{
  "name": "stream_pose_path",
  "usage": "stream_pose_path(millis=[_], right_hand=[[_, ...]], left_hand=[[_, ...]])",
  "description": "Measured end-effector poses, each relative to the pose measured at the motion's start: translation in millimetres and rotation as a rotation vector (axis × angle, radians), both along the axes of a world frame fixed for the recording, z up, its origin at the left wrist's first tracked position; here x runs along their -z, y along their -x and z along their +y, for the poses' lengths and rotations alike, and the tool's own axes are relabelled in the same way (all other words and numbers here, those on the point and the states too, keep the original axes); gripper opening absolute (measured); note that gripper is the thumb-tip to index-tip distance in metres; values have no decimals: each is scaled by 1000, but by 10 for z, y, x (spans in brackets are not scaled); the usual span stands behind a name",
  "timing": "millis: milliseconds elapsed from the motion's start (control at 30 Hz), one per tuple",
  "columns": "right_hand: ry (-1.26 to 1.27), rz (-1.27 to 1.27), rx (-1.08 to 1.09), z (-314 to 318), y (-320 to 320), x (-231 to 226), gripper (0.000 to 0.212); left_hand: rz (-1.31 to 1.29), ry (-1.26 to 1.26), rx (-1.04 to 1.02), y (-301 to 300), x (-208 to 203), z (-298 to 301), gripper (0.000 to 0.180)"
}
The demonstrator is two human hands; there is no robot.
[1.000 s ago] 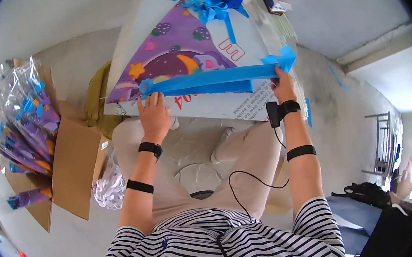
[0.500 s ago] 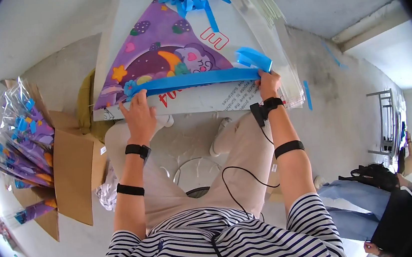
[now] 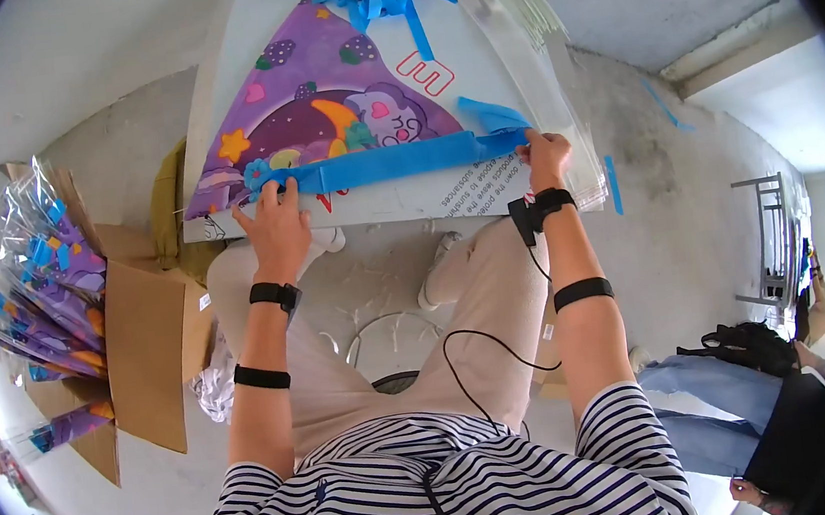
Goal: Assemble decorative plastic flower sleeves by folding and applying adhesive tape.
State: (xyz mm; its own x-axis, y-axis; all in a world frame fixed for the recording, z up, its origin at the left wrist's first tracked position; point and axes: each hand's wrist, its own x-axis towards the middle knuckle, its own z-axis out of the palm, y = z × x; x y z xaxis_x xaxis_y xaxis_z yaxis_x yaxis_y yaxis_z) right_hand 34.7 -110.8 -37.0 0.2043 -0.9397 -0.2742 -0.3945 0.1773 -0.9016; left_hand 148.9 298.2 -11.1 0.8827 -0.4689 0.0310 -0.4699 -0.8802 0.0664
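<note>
Head | left hand (image 3: pixel 280 236): fingers (image 3: pixel 269 194) bent, touching blue strip (image 3: pixel 398 162) | right hand (image 3: pixel 548 159): pinching

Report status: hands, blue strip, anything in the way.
Left hand touching blue strip at left, right hand pinching it at right. Strip along purple pennant's lower edge. Blue ribbon tangle near pennant's tip, away from hands.

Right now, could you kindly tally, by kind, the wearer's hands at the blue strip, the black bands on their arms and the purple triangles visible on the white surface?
Hands at the blue strip: 2 (left hand, right hand)
Black bands: 4
Purple triangles: 1
Total: 7
</note>
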Motion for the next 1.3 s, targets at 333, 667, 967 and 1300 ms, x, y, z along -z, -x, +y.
stream_pose_path(millis=[333,667,967,1300], right_hand=[[804,10,-676,440,216,-73,37],[658,463,-1190,123,-108,-327,50],[683,443,-1313,55,79,-222,36],[226,228,-1263,-236,-97,-396,17]], left_hand=[[-29,-13,10,21,20,-22,56],[-22,-51,-5,13,31,-22,57],[3,-60,-8,11,18,-30,57],[-3,-80,-8,16,9,-34,60]])
